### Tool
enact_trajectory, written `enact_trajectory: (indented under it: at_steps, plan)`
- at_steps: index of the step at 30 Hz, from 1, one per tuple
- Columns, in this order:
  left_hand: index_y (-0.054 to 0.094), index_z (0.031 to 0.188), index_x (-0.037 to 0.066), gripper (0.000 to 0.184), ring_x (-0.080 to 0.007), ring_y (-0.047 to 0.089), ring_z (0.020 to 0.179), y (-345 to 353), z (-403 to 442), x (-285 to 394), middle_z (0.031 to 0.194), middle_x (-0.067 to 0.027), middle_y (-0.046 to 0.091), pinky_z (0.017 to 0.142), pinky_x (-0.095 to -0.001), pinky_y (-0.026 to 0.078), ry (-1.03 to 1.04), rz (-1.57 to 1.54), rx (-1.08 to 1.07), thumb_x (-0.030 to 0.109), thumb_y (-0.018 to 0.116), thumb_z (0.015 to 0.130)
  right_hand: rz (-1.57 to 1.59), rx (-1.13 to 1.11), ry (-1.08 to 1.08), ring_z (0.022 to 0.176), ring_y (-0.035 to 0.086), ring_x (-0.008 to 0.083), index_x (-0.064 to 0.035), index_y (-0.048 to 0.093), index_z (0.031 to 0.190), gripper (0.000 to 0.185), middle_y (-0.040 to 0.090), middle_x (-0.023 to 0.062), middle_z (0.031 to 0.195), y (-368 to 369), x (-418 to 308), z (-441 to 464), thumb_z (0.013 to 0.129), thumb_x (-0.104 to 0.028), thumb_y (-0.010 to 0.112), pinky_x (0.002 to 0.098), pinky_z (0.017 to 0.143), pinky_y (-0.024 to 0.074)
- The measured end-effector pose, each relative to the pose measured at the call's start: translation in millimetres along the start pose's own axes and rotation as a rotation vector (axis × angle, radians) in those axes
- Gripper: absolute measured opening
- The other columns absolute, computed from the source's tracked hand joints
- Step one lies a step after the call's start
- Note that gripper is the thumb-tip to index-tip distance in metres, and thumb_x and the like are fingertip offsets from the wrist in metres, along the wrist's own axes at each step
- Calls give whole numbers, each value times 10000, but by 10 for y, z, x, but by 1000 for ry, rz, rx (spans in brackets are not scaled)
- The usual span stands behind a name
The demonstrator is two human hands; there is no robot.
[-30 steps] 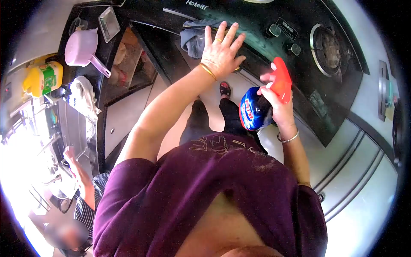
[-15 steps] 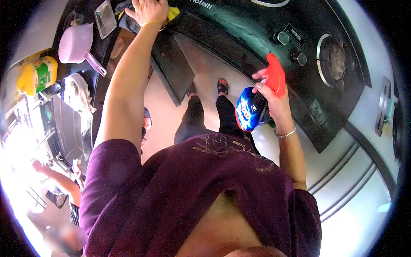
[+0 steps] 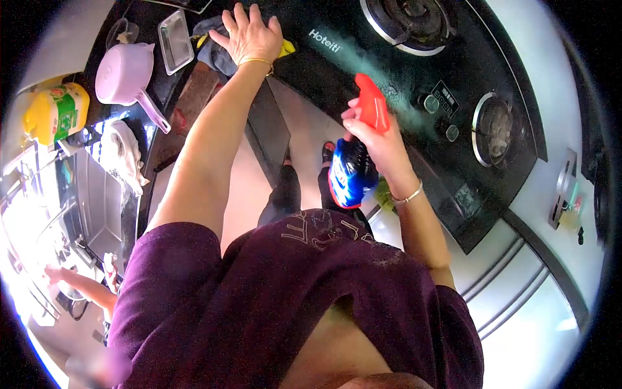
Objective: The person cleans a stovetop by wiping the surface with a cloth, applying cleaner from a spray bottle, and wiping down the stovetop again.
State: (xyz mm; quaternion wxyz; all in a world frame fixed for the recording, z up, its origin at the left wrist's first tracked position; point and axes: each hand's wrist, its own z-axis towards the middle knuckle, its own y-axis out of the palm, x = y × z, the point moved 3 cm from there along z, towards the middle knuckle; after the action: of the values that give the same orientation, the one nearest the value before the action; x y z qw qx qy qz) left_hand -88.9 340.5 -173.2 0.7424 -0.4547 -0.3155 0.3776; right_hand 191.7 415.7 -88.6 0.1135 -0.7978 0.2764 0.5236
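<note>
My left hand (image 3: 249, 37) lies with fingers spread on a dark grey cloth with yellow parts (image 3: 223, 59), at the counter edge left of the black stove top (image 3: 337, 68). My right hand (image 3: 379, 139) is wrapped round the neck of a spray bottle with a red trigger head (image 3: 372, 107) and a blue body (image 3: 350, 175). The bottle hangs upright in front of the stove's front edge. Wet streaks or suds show on the stove surface beside the Hoteiti lettering.
Left of the cloth are a metal tray (image 3: 175, 42), a pink pan (image 3: 124, 74), a yellow jug (image 3: 57, 113) and a white cloth (image 3: 121, 152). A cabinet door (image 3: 269, 126) stands open below. Another person's arm (image 3: 84, 286) reaches in at the lower left.
My left hand and the cloth have moved left along the counter since the earliest frame, then slightly right. My right hand has shifted left with the spray bottle.
</note>
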Motion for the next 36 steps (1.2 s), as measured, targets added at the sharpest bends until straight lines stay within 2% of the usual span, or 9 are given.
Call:
enact_trajectory:
  at_steps: [8, 13, 18, 20, 26, 30, 32, 33, 36]
  plan:
    - [524, 1323, 158, 551, -341, 257, 1388, -13, -32, 7, 1456, -101, 396, 1052, -691, 117, 0, -24, -10, 444, 482, 854, 20, 63, 8, 656, 623, 137, -2, 584, 1001, 252, 629, 54, 784, 202, -44, 259, 816, -133, 692, 276, 635, 479]
    - [552, 1291, 141, 534, -334, 270, 1379, -10, -19, 16, 1442, -110, 404, 1048, -701, 98, 12, -57, 1, 420, 496, 839, 95, 186, 42, 660, 618, 148, 35, 535, 1130, 394, 633, 66, 851, -98, 44, -20, 802, -117, 692, 288, 658, 476]
    - [510, 1347, 157, 566, -327, 252, 1393, -45, 0, 48, 1466, -111, 377, 1058, -702, 76, 2, -42, -74, 411, 479, 842, 177, 457, 164, 646, 618, 182, -21, 570, 1031, 297, 614, 60, 817, -446, 58, -332, 782, -112, 704, 316, 617, 489]
    - [511, 1346, 158, 560, -327, 233, 1406, -32, -8, 39, 1477, -112, 366, 1061, -703, 66, -14, -32, -81, 397, 463, 842, 220, 464, 178, 641, 617, 186, -30, 574, 986, 246, 617, 65, 810, -553, 44, -343, 789, -115, 693, 319, 620, 491]
    - [526, 1323, 163, 540, -327, 232, 1406, -39, -4, 41, 1479, -108, 365, 1056, -709, 73, -8, -21, -81, 391, 465, 837, 279, 510, -98, 646, 616, 212, -32, 567, 985, 236, 641, 101, 851, -854, -161, -334, 818, -168, 663, 335, 605, 509]
    - [523, 1321, 167, 536, -326, 248, 1395, -58, -1, 46, 1476, -97, 366, 1050, -709, 95, -11, -4, -97, 400, 474, 841, 295, 580, -19, 671, 630, 212, -11, 571, 1060, 346, 666, 155, 963, -1297, -297, -416, 831, -241, 690, 363, 627, 546]
    - [519, 1325, 169, 532, -323, 246, 1397, -56, 0, 47, 1481, -92, 361, 1053, -708, 90, -13, 8, -103, 395, 473, 846, 292, 616, 47, 682, 637, 208, -1, 598, 1020, 333, 672, 148, 952, -1473, -406, -466, 824, -251, 698, 358, 632, 547]
    - [519, 1325, 169, 532, -323, 246, 1397, -51, -1, 52, 1481, -92, 361, 1053, -708, 90, -14, 5, -102, 395, 473, 846, 291, 659, 68, 627, 626, 204, -26, 547, 1002, 234, 663, 106, 824, -1532, -469, -498, 852, -173, 650, 336, 585, 533]
    - [518, 1328, 173, 527, -320, 243, 1400, -56, -3, 58, 1485, -86, 358, 1057, -707, 89, -29, -1, -99, 388, 473, 849, 212, 686, 69, 619, 625, 195, -29, 559, 966, 190, 649, 92, 766, -1775, -533, -552, 852, -152, 649, 333, 584, 533]
